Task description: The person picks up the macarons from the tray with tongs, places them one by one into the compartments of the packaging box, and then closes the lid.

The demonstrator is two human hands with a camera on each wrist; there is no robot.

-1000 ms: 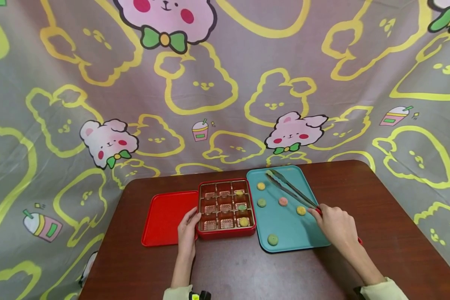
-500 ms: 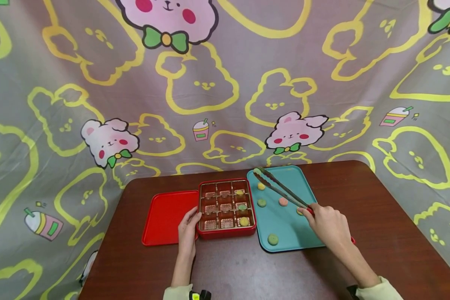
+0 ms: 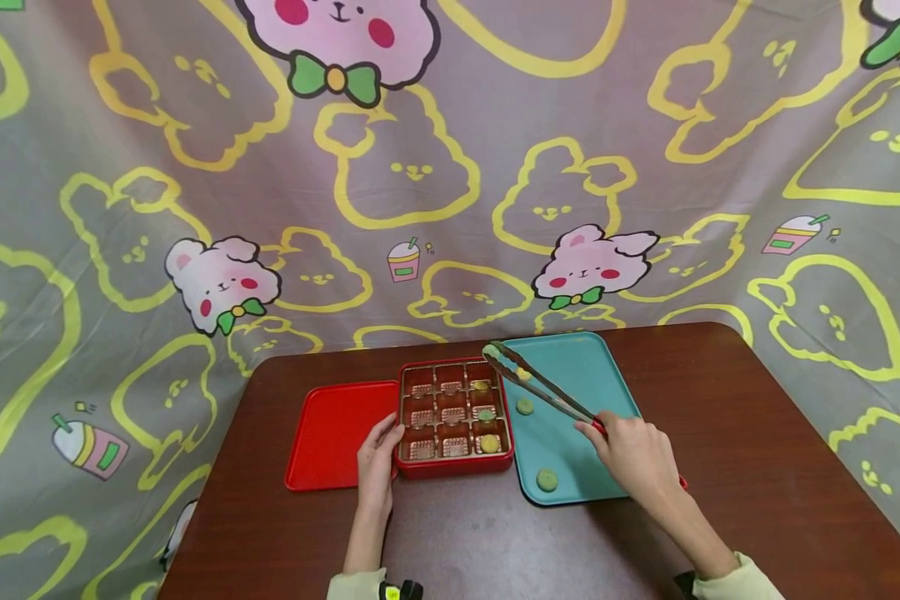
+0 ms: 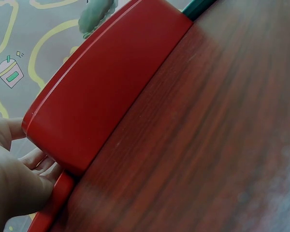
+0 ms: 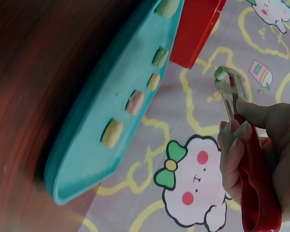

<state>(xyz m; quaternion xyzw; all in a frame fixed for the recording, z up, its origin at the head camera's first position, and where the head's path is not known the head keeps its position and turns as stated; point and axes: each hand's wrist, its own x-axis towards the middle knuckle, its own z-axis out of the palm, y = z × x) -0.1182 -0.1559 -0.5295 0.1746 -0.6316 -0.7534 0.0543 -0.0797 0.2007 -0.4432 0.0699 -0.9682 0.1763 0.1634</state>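
Observation:
My right hand [image 3: 637, 458] grips red-handled tongs [image 3: 543, 386]. Pinched in the tong tips is a green macaron [image 3: 491, 352], held in the air near the back right corner of a red box [image 3: 453, 469]. That box has a divided insert; its right column holds a yellow macaron [image 3: 481, 386] at the back, a green macaron [image 3: 486, 415] mid-column and another yellow macaron [image 3: 489, 444] in front. My left hand [image 3: 376, 462] rests against the box's left side, fingertips touching its wall and rim. In the left wrist view, the fingers meet the box corner [image 4: 82, 121].
A teal tray [image 3: 570, 358] lies right of the box. On it are several macarons, including a pink one [image 5: 135, 102] and a yellow one [image 5: 112, 134] that my right hand and the tongs hide from the head view. A flat red lid [image 3: 330, 433] lies left.
My right hand has carried the tongs and green macaron leftward from above the tray to the box's back right corner. My left hand has stayed against the box.

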